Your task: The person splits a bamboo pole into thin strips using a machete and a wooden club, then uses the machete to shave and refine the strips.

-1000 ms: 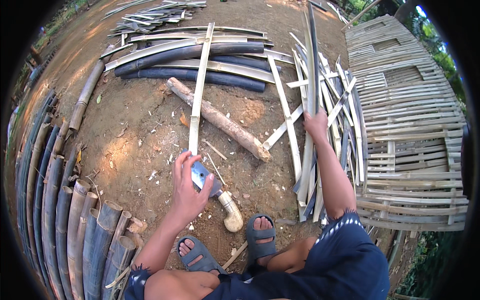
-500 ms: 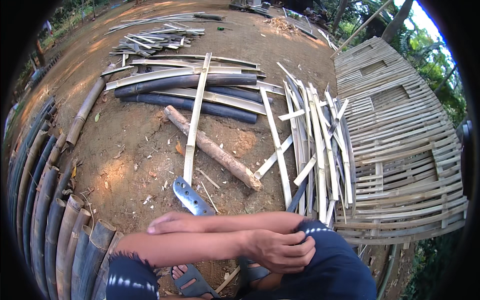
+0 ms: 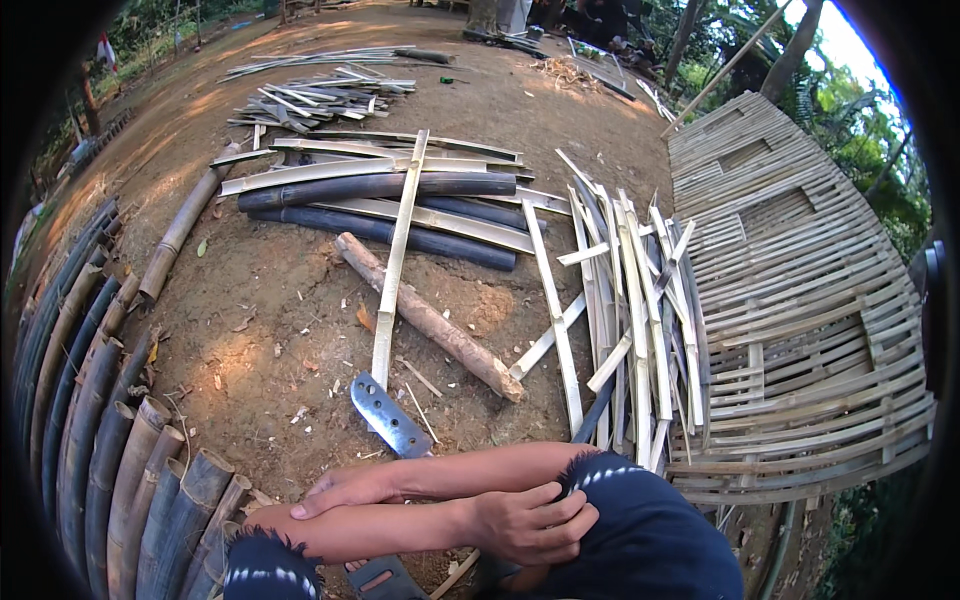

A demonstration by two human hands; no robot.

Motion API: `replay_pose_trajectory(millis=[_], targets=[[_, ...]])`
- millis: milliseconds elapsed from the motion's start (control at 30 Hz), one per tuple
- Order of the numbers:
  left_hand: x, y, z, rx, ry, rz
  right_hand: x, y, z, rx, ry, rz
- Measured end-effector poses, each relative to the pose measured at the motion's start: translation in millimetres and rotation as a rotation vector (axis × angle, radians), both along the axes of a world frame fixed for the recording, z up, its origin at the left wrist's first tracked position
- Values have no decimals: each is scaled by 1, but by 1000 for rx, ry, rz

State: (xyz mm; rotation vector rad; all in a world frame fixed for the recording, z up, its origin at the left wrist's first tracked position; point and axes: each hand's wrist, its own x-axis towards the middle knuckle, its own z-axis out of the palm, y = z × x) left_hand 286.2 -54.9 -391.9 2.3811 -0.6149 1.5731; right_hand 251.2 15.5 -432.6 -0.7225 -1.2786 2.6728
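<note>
My forearms cross over my knees. My left hand [image 3: 535,522] rests by my right knee, its fingers loosely bent and slightly apart with nothing in them. Across my left forearm lies my right hand [image 3: 345,488], empty, its fingers partly showing. Just beyond the arms is a broad metal blade with holes [image 3: 392,416], like a cleaver's; its handle end is hidden behind my right forearm. A split bamboo strip [image 3: 402,245] runs from near the blade's tip over a debarked log [image 3: 445,335] and onto dark bamboo poles [image 3: 400,230].
Cut bamboo poles [image 3: 110,440] line the left side. Split strips [image 3: 635,300] are heaped at the right, beside a slatted bamboo panel [image 3: 780,370]. Farther off lies another pile of strips [image 3: 315,100]. Small chips litter the dirt ground [image 3: 270,350].
The view has tilted slightly, so the ground things sit lower. My right hand has settled further over my left forearm. My left hand appears shifted slightly left; the blade stays by the bamboo strip.
</note>
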Motion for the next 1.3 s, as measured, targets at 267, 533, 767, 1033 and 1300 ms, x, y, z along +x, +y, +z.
replay_pose_trajectory(millis=[267, 533, 767, 1033, 1300], targets=[[-13, -2, 14, 44, 77, 44, -3, -24, 24, -386, 182, -123], [-49, 68, -7, -874, 1158, 49, -38, -67, -19, 1136, -251, 515], [-64, 38, -72, -2101, 1204, -868, -69, -115, -39, 1664, -220, 767], [-96, 67, -75, -1693, 1401, -383, -16, -84, -61, 1330, -544, 878], [-82, 67, -60, -1660, 1232, -313, -8, -59, -74, 1302, -636, 741]])
